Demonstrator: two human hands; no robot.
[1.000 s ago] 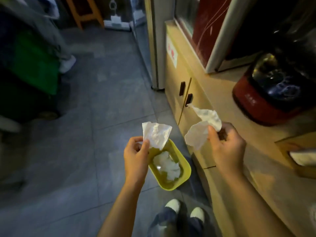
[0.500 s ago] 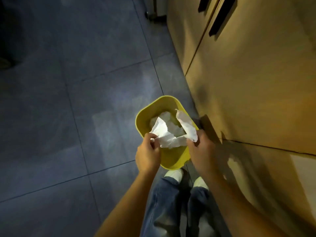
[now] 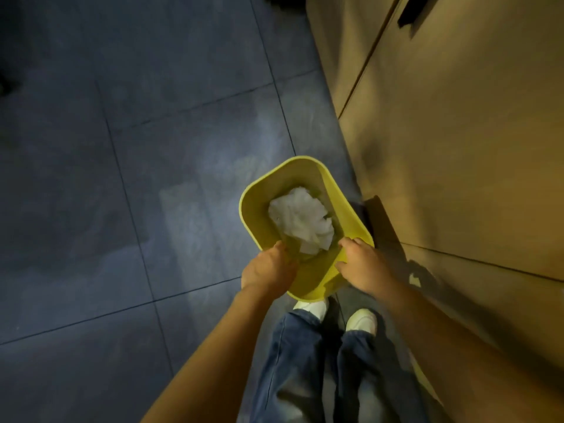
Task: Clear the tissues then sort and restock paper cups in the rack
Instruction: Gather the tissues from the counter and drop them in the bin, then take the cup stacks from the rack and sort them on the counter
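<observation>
The bin [image 3: 254, 215] is mustard yellow, brighter along its rim and duller olive on the inner walls. The tissues [image 3: 300, 219] in it are white, crumpled, with pale grey shading in the folds. The floor [image 3: 122, 148] is dark blue-grey tile, split by thin darker grout lines into large rectangles, with a paler, mottled patch just left of the bin. The cabinet [image 3: 457, 132] is tan, plain, cut by dark seams between its doors; a black handle [image 3: 412, 10] shows near the top. The jeans [image 3: 293, 377] are faded blue denim, lighter at the knees. The shoes [image 3: 361, 320] are white.
</observation>
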